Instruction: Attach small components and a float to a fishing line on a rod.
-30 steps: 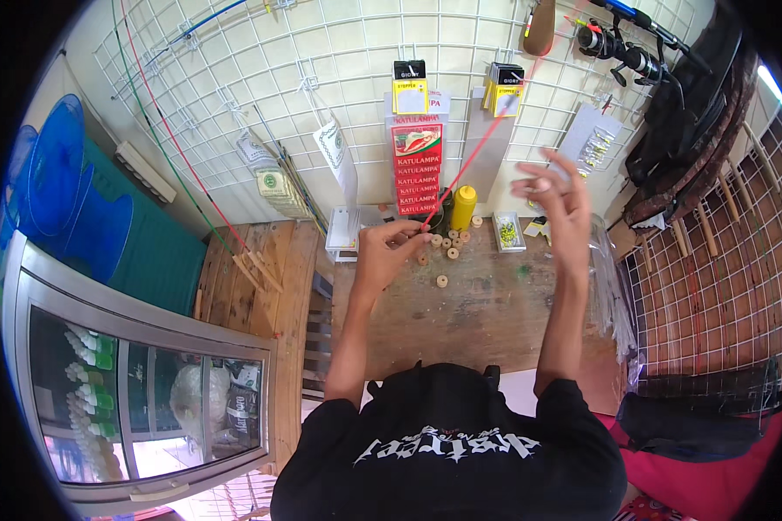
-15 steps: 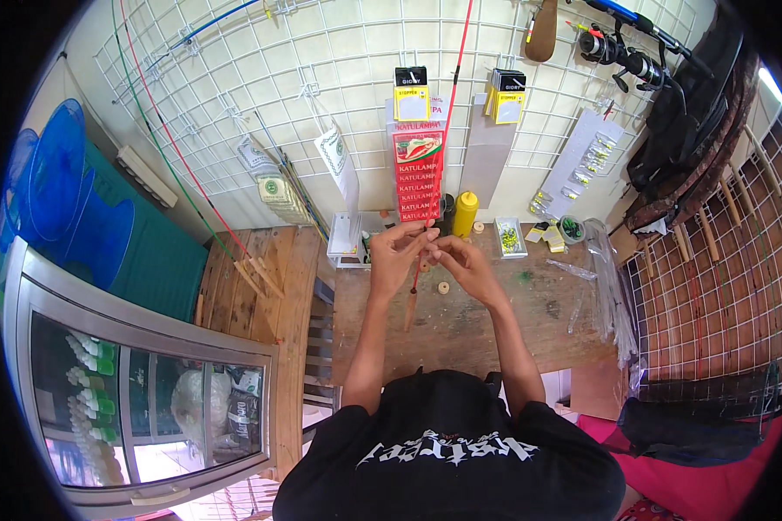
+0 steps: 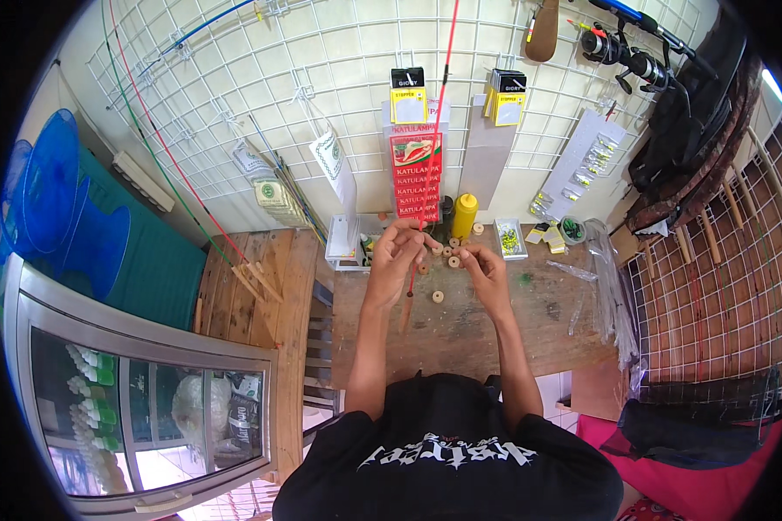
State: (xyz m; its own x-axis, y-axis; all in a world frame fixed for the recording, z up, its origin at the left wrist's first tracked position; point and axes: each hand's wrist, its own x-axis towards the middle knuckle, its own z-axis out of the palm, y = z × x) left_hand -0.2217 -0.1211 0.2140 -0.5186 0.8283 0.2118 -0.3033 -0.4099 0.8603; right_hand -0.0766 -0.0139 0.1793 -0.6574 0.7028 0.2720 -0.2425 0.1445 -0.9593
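Wire grid (image 3: 339,35) took up the wall ahead of me, red packet strip (image 3: 415,174) hanging mid-bench, black reel (image 3: 621,52) up right. Clear plastic sleeves (image 3: 615,295) sat along the right side of the wooden bench (image 3: 460,343). Yellow bottle (image 3: 465,219) stood upright past my fingers, dark jar (image 3: 446,211) just left of it. Loose cork rings (image 3: 438,297) lay between and beyond my hands, the group partly blocked by fingers.

Containers: white tray (image 3: 513,256) on the far right held small yellow-green pieces; round tub (image 3: 572,231) beside it had green bits, too small to identify. Glass-front cabinet (image 3: 152,502) on my left held green-and-white items plus a pale plastic bag.

Red rod (image 3: 441,104) ran up between me and the packet strip, slightly tilted, wooden handle end low over the bench. Left hand (image 3: 395,259) had it pinched between thumb and fingers, forearm nearly vertical. Right hand (image 3: 487,276) was off the rod, by the corks, thumb and index close together; couldn't tell if anything was between them.
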